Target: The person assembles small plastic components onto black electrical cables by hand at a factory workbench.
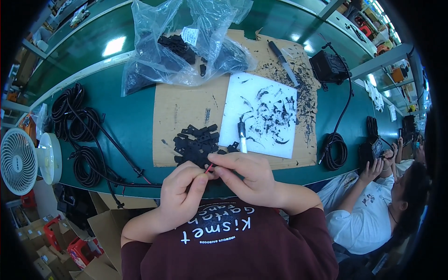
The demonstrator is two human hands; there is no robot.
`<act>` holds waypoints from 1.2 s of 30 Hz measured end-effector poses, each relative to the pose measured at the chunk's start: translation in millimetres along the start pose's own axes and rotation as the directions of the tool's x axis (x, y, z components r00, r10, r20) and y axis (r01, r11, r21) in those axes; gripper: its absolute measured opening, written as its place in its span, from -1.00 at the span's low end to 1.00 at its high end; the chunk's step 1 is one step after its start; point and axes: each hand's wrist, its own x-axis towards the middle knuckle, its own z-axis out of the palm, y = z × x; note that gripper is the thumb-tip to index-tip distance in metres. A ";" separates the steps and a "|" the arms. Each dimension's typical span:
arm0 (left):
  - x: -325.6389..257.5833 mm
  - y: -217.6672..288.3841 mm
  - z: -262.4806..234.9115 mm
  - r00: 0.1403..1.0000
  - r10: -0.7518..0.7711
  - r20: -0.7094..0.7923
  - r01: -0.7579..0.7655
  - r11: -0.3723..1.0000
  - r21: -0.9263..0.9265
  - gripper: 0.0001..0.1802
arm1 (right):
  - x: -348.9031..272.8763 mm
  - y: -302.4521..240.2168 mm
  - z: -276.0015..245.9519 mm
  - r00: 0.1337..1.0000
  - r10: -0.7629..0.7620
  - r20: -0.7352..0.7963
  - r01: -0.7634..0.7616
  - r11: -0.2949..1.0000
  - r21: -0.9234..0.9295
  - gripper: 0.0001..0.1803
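Observation:
Close to my body at the table's front edge, both hands meet fingertip to fingertip. My left hand (183,187) is closed in a pinch at a thin red wire (209,168). The wire's upper end runs to the fingertips of my right hand (247,176), which is also closed, thumb against forefinger. Whether the right fingers hold a small part as well is hidden. Just beyond the hands lies a pile of small flat black parts (196,142) on a cardboard sheet (186,105). A black cable (140,185) reaches my left hand from the left.
A black-smeared white foam sheet (233,107) carries a dark-tipped tool (241,133). Behind are a clear plastic bag (154,70) of black parts and a knife-like tool (283,63). Coiled cables (87,165) and a fan (19,161) stand left. At right, a co-worker (359,212) handles a black device.

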 end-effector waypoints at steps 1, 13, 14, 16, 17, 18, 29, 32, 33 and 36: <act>-1.5 -4.2 1.7 1.000 -0.019 0.011 0.019 0.997 -0.075 -0.93 | 1.4 1.3 3.3 0.995 -0.093 -0.033 0.090 0.992 -0.083 -0.68; -12.1 -20.8 -5.2 0.983 -0.163 0.087 0.185 0.847 -0.499 -0.46 | -3.0 19.6 22.2 0.917 -0.400 -0.004 0.380 0.875 -0.301 -0.66; -12.0 -21.6 -5.6 0.983 -0.164 0.085 0.185 0.847 -0.499 -0.46 | -3.4 19.5 22.7 0.928 -0.371 -0.024 0.350 0.895 -0.276 -0.68; -12.3 -23.8 -5.8 0.989 -0.131 0.064 0.145 0.844 -0.516 -0.46 | -2.4 19.9 23.1 0.932 -0.363 -0.007 0.347 0.896 -0.277 -0.69; -12.7 -23.8 -6.3 0.989 -0.130 0.063 0.144 0.844 -0.516 -0.46 | -1.4 20.6 22.7 0.935 -0.355 0.010 0.344 0.896 -0.280 -0.71; -13.3 -23.5 -7.1 0.986 -0.156 0.051 0.161 0.856 -0.491 -0.45 | -0.2 20.3 21.3 0.935 -0.356 0.012 0.344 0.896 -0.280 -0.71; -19.6 -27.3 -10.3 0.975 -0.195 -0.103 0.176 0.970 -0.170 -0.43 | -4.8 24.4 25.8 0.966 -0.258 0.004 0.253 0.945 -0.206 -0.76; -22.6 -26.8 -12.5 0.965 -0.254 -0.070 0.249 0.966 -0.077 -0.51 | -7.1 23.2 26.7 0.984 -0.178 0.009 0.176 0.962 -0.210 -0.77; -23.5 -27.2 -12.0 0.964 -0.246 -0.102 0.234 0.965 -0.116 -0.55 | -6.5 23.1 25.9 0.984 -0.178 0.009 0.176 0.962 -0.210 -0.77; -24.6 -25.0 -8.6 0.959 -0.235 -0.159 0.197 0.954 -0.224 -0.59 | -1.3 24.7 22.3 0.982 -0.189 0.014 0.189 0.967 -0.173 -0.77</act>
